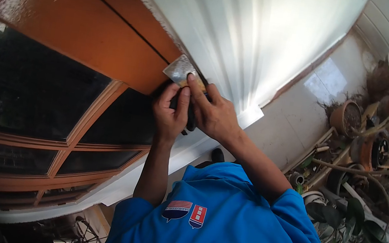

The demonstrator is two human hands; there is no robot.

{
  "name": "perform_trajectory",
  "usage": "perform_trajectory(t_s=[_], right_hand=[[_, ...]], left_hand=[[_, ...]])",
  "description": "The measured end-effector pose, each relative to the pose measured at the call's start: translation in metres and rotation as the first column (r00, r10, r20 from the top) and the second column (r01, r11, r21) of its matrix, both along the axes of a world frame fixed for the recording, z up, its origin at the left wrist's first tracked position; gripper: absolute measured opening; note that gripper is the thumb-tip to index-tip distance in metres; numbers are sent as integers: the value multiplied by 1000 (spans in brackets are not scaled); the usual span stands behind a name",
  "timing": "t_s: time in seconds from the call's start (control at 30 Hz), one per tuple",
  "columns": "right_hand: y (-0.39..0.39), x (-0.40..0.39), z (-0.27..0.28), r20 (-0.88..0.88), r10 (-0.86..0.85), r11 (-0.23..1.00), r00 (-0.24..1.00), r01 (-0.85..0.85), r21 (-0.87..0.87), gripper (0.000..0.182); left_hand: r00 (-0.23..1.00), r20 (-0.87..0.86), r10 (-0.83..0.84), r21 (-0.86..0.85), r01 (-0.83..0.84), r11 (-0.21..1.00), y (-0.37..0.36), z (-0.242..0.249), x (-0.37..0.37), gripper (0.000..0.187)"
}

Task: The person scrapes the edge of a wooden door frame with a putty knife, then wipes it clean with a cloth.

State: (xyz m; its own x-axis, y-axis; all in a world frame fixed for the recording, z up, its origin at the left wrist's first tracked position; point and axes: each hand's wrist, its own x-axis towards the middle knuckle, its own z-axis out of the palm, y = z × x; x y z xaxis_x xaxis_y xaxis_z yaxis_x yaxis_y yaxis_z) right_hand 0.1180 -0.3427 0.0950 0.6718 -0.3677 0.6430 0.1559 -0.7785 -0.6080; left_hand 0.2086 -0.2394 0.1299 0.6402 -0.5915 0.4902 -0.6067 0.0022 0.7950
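A small flat silvery piece (178, 70) lies against the edge between the orange-brown wooden door (84, 19) and the white wall (229, 26). My right hand (213, 110) has its fingers bent round the piece's lower edge, with the index fingertip pressed on its face. Beside it, my left hand (171, 110) pinches the lower left part with thumb and fingers. A dark object (192, 119), partly hidden, sits between and below my hands; what it is cannot be made out.
Wooden-framed dark glass panes (33, 92) fill the left side. A tiled floor (284, 130) lies to the right, with clay pots (346, 118), branches and leafy plants along it. A white ledge (251, 116) juts out near my right forearm.
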Motion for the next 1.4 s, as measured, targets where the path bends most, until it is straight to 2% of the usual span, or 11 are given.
perform_trajectory(t_s=[0.07,0.13,0.23,0.33,0.53,0.63,0.77,1.07,1.27,1.37,1.4], right_hand=[[4,-3,8,2,-15,1000,1000,15,22,63],[8,-7,12,83,-2,1000,997,1,12,66],[18,-26,19,105,33,995,994,-43,93,70],[28,-46,16,199,-92,985,976,60,162,63],[27,-58,23,219,-47,979,975,1,206,66],[20,-66,28,159,-78,972,984,40,230,66],[17,-64,33,190,-174,960,966,123,252,54],[19,-66,37,297,-295,941,908,221,257,49],[25,-68,36,286,-312,942,906,256,216,56],[20,-65,30,294,-215,958,931,142,251,62],[16,-65,37,217,-176,974,960,138,178,64]], left_hand=[[1000,15,10,22,-11,1000,8,2,3,20],[994,-98,-57,-2,57,998,26,-4,8,25],[995,67,-78,-11,79,997,51,-18,18,53],[990,116,-75,13,74,997,57,-20,12,54],[972,116,-206,73,198,977,35,-28,13,55],[955,122,-272,93,261,961,24,-30,13,55],[931,131,-341,117,327,938,15,-30,13,56],[910,115,-398,128,384,914,14,-27,9,57],[923,53,-381,54,379,924,15,-35,9,58],[920,-39,-390,2,391,920,23,-47,11,59],[926,-76,-369,1,370,929,24,-43,3,59]])
